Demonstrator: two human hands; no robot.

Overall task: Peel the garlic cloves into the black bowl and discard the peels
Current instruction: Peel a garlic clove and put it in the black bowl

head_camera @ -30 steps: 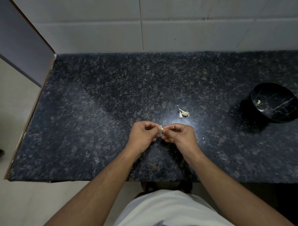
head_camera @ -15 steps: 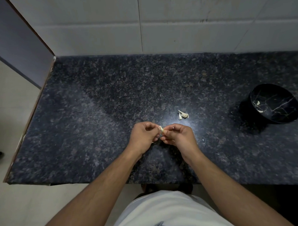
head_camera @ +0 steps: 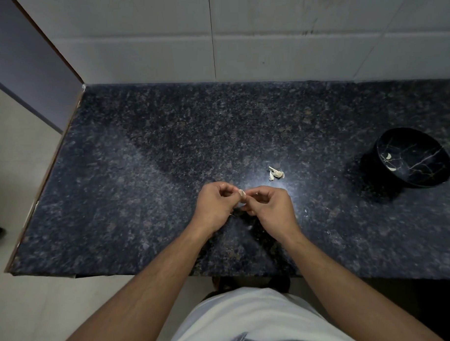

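Dark speckled tabletop [head_camera: 142, 173] beneath white wall tiles [head_camera: 290, 40]

Left hand [head_camera: 215, 206], right hand [head_camera: 271, 209] — both pinching one garlic clove [head_camera: 242, 193]; black bowl [head_camera: 413, 157] far right — peels [head_camera: 276, 173] near.

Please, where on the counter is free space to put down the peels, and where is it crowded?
Bare counter lies left of the left hand, up to the wall, and between the small garlic pile and the black bowl. It is crowded around both hands: the right hand, the clove, the pile.
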